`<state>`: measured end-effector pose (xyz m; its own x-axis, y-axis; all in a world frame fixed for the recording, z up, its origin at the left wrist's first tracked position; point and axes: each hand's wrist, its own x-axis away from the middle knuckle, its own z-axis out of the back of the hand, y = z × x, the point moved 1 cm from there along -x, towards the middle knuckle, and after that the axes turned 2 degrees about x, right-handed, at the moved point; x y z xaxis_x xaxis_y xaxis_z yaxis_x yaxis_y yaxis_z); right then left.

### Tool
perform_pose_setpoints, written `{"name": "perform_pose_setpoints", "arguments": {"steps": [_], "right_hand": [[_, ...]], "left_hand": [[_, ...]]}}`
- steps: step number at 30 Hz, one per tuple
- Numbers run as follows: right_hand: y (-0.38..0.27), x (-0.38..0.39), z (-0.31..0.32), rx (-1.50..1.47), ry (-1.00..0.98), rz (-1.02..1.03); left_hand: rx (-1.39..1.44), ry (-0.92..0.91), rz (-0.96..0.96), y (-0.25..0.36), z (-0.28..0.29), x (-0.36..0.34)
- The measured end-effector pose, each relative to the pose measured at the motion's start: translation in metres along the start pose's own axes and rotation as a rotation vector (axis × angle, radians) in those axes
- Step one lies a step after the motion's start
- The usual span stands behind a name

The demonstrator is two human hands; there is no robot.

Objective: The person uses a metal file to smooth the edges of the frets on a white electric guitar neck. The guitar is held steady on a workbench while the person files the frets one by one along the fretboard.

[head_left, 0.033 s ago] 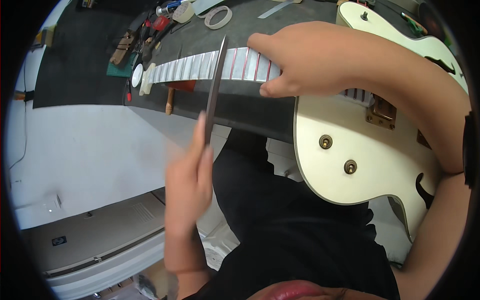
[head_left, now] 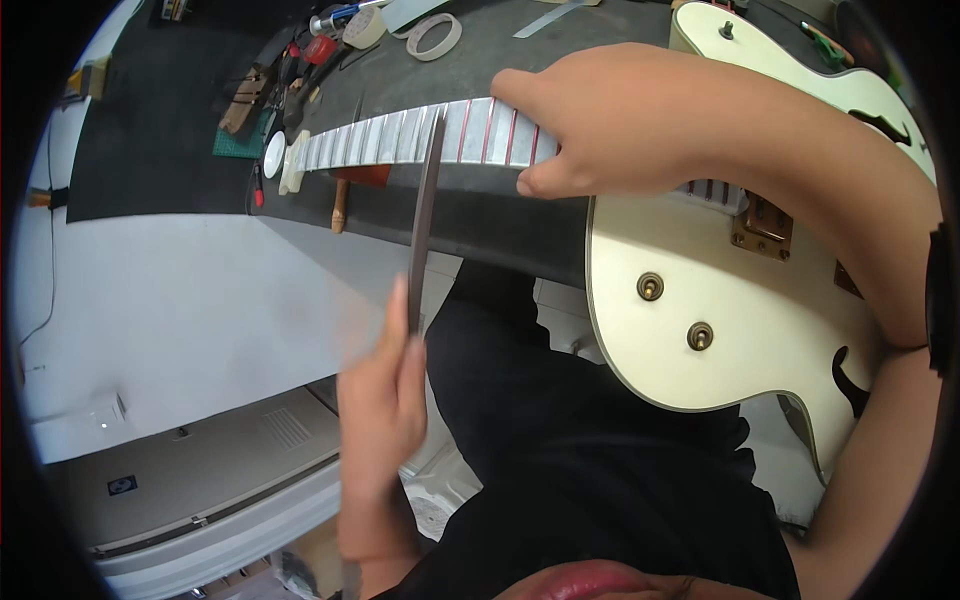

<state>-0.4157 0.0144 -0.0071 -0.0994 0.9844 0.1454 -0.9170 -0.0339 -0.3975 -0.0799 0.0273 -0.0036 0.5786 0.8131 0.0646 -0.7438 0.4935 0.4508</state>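
Observation:
My left hand (head_left: 385, 400) grips a long, narrow metal file (head_left: 424, 220), with the index finger and thumb laid along it. The file's tip lies over the fretboard, across the strips between frets. On the bench, the guitar neck (head_left: 400, 137) has a fretboard with silvery covering between the frets; several frets nearer the body look red. My right hand (head_left: 610, 135) is clasped over the neck, its thumb on the near edge and a finger on the far edge. The cream guitar body (head_left: 640, 340) sits below my right forearm, with gold-coloured knobs and pickups.
A pale block (head_left: 293, 165) supports or covers the headstock end, next to a white round cap (head_left: 275, 155). A tape roll (head_left: 434, 37), several hand tools and a green mat (head_left: 240, 140) lie on the dark bench. A wooden handle (head_left: 340, 205) juts out under the neck.
My left hand has drawn the file back toward me, so its tip has moved from beyond the neck's far edge onto the fretboard. My right hand stays on the neck.

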Motion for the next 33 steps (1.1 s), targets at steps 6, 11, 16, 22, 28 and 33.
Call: {"name": "perform_pose_setpoints", "arguments": {"steps": [6,11,16,22,28,33], "right_hand": [[-0.004,-0.003,-0.003,0.058,-0.004,0.012],[-0.011,-0.002,0.002,0.023,0.003,0.059],[-0.003,0.002,0.003,0.010,-0.014,-0.004],[-0.005,-0.003,0.000,0.064,-0.007,0.016],[-0.012,-0.001,0.010,0.035,-0.041,0.043],[-0.007,-0.002,0.002,0.054,-0.010,0.030]], "left_hand": [[0.009,-0.046,0.086,0.023,0.008,-0.043],[0.082,0.019,-0.054,0.025,0.007,-0.110],[0.009,-0.011,0.008,-0.005,0.000,0.006],[0.061,-0.014,0.041,0.023,0.008,-0.051],[0.136,0.001,-0.010,0.029,0.007,-0.098],[0.045,0.032,0.002,-0.002,0.003,0.027]]}}
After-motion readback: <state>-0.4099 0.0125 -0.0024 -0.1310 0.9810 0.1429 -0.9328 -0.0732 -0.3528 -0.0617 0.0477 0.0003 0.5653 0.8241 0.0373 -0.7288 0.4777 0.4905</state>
